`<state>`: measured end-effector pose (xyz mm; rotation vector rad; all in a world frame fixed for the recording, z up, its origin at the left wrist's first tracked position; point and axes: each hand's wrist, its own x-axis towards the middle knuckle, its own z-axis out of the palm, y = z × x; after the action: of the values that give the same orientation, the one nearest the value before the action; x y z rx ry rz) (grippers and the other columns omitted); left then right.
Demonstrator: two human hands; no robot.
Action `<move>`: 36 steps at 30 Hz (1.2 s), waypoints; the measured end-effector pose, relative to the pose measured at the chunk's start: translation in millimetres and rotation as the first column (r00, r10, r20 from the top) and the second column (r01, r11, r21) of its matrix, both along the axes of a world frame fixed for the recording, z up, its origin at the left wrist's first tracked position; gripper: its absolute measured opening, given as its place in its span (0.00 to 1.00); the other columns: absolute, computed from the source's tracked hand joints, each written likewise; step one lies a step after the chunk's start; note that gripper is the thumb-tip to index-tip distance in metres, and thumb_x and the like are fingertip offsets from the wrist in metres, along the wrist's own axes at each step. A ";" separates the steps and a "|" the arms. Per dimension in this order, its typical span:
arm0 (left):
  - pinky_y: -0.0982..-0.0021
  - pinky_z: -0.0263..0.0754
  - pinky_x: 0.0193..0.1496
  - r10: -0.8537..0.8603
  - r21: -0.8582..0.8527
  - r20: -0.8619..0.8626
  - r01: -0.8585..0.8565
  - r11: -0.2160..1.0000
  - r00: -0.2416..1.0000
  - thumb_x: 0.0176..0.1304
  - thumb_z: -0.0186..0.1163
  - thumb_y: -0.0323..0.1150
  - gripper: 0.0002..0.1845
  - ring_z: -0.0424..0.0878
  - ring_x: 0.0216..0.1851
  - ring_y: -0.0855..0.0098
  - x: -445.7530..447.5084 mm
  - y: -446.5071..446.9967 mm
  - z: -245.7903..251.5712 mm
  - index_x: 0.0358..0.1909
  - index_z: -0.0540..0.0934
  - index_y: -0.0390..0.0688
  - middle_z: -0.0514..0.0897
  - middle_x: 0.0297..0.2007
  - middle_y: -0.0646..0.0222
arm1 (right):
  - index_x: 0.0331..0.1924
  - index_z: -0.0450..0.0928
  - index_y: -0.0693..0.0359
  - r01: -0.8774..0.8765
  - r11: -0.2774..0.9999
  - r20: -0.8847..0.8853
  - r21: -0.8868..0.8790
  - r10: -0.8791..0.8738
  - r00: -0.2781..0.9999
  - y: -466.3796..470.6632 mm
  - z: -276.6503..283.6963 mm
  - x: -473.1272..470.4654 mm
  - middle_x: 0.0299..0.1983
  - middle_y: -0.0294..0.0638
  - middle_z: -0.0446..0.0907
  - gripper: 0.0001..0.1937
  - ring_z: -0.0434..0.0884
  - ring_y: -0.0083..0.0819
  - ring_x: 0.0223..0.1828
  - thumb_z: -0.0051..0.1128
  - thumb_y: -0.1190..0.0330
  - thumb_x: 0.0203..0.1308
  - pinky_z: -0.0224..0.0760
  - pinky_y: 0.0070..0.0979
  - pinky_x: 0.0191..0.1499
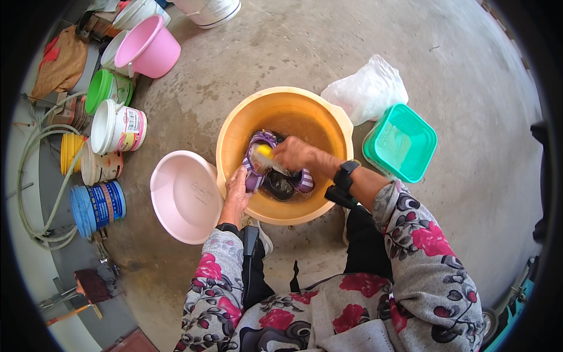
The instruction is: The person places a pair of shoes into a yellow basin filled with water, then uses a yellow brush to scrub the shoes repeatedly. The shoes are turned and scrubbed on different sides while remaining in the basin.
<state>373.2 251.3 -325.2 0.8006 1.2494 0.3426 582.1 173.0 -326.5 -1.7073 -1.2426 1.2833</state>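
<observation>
An orange plastic basin (237, 119) with brownish water in its bottom stands on the floor before me. My left hand (238, 189) grips one end of a purple and white striped shoe (254, 180) at the basin's near left. Over the shoe's opening, my right hand (292, 153) is closed around a partly hidden, blurred tool, pale with a yellow part (264, 151); its exact kind cannot be told. A second purple striped shoe (305, 181) lies in the water just right of the first, with its dark inside facing up.
A pale pink basin (187, 198) leans against the orange one's left side. At right are a white plastic bag (367, 90) and a green square tub (399, 143). Several buckets, among them a pink one (158, 53), and a coiled hose (27, 185) line the left wall.
</observation>
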 end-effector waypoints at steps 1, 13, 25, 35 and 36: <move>0.69 0.69 0.27 0.011 -0.034 -0.018 -0.012 0.999 1.000 0.61 0.52 0.46 0.18 0.77 0.34 0.69 -0.3 1.0 -1.5 0.46 0.72 0.46 0.78 0.37 0.68 | 0.32 0.80 0.60 0.045 0.998 0.146 0.032 -0.049 0.988 3.0 -1.0 18.0 0.26 0.45 0.80 0.09 0.80 0.36 0.28 0.50 0.68 0.49 0.74 0.28 0.33; 0.60 0.69 0.38 0.116 -0.335 0.028 -0.100 0.937 0.993 0.55 0.61 0.45 0.18 0.74 0.40 0.69 1.8 2.5 -12.9 0.45 0.72 0.51 0.78 0.40 0.71 | 0.36 0.80 0.62 0.424 0.877 0.239 -0.227 -0.372 0.897 -21.5 -11.6 7.1 0.32 0.48 0.80 0.11 0.79 0.38 0.32 0.52 0.70 0.49 0.72 0.30 0.35; 0.72 0.72 0.47 -0.253 0.036 0.169 0.250 0.968 0.953 0.54 0.58 0.28 0.31 0.75 0.43 0.75 14.7 -10.5 6.1 0.60 0.61 0.32 0.77 0.44 0.64 | 0.38 0.77 0.56 -0.020 0.989 0.551 0.149 -0.066 0.832 -5.1 13.0 -22.6 0.24 0.55 0.77 0.11 0.79 0.49 0.29 0.47 0.71 0.49 0.73 0.40 0.31; 0.68 0.75 0.45 -0.144 -0.038 0.331 0.165 0.986 0.933 0.55 0.51 0.24 0.19 0.78 0.39 0.71 15.2 -8.8 8.4 0.51 0.68 0.38 0.77 0.40 0.66 | 0.38 0.77 0.61 -0.160 0.905 0.427 0.393 -0.026 0.904 -23.7 24.1 -53.9 0.21 0.51 0.76 0.13 0.77 0.47 0.22 0.46 0.75 0.47 0.71 0.37 0.27; 0.69 0.74 0.46 -0.155 -0.041 0.284 0.174 0.984 0.946 0.54 0.51 0.23 0.19 0.78 0.39 0.71 12.9 -7.3 9.6 0.51 0.68 0.39 0.77 0.40 0.67 | 0.39 0.76 0.62 -0.156 0.915 0.389 0.372 -0.001 0.921 -23.9 28.0 -55.2 0.21 0.52 0.76 0.13 0.77 0.47 0.23 0.46 0.75 0.47 0.71 0.38 0.28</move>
<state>386.1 244.0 -315.5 0.7650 0.9178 0.2671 526.9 149.0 -298.5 -1.6578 -1.6824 0.6803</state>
